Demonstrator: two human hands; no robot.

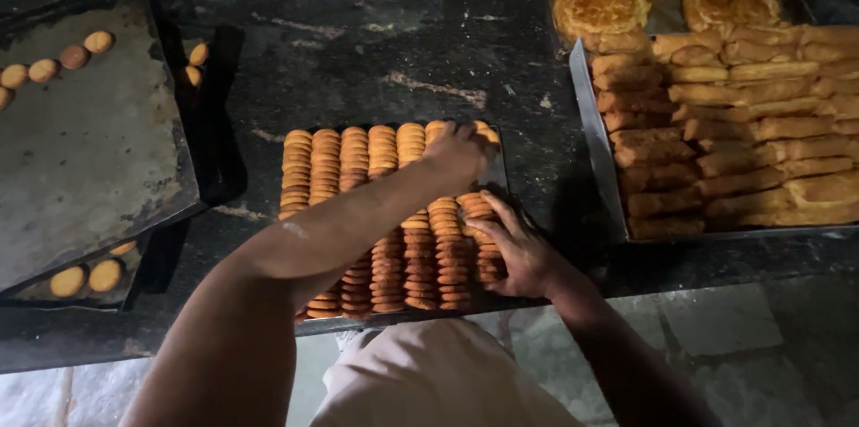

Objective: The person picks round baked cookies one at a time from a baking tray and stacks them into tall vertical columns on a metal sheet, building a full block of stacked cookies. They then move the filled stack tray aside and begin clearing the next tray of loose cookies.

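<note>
A dark tray (497,178) in front of me holds several tight rows of round golden biscuits (353,157) standing on edge. My left hand (455,151) reaches across the tray to its far right corner, fingers closed on the biscuits at the end of a back row. My right hand (517,250) rests against the right end of the front rows, fingers spread and pressing the biscuits (445,248) together. My left forearm hides part of the middle rows.
A worn baking sheet (89,149) with a few biscuits (73,57) lies on stacked trays at the left. At the right, a metal tray (591,127) holds long pastry sticks (743,136); round patterned pastries (598,4) sit behind it. All rest on a dark stone counter (403,51).
</note>
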